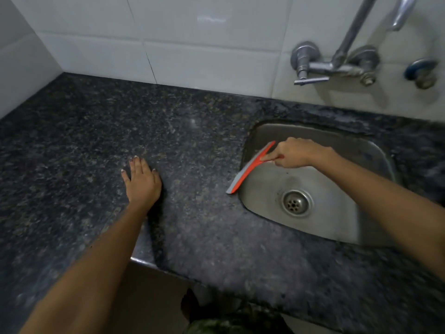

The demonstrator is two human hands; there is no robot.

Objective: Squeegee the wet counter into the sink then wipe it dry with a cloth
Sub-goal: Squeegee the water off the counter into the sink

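Two hands logged. My right hand (292, 154): fingers pinching the handle of the orange squeegee (250, 168), blade angled over the sink (337, 227) rim beyond the fingertips, likely shedding water. My left hand (142, 180): fingers spread flat on the worktop (72, 145), probably bracing.

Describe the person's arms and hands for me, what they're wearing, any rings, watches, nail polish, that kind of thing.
Both forearms are bare as far as the view shows: no sleeves, gloves, watch or bracelets. The left hand shows no rings, and its fingernails look pale, possibly with light tips or polish, though the picture is too soft to be sure. The right hand also shows no jewellery; its nails cannot be made out.
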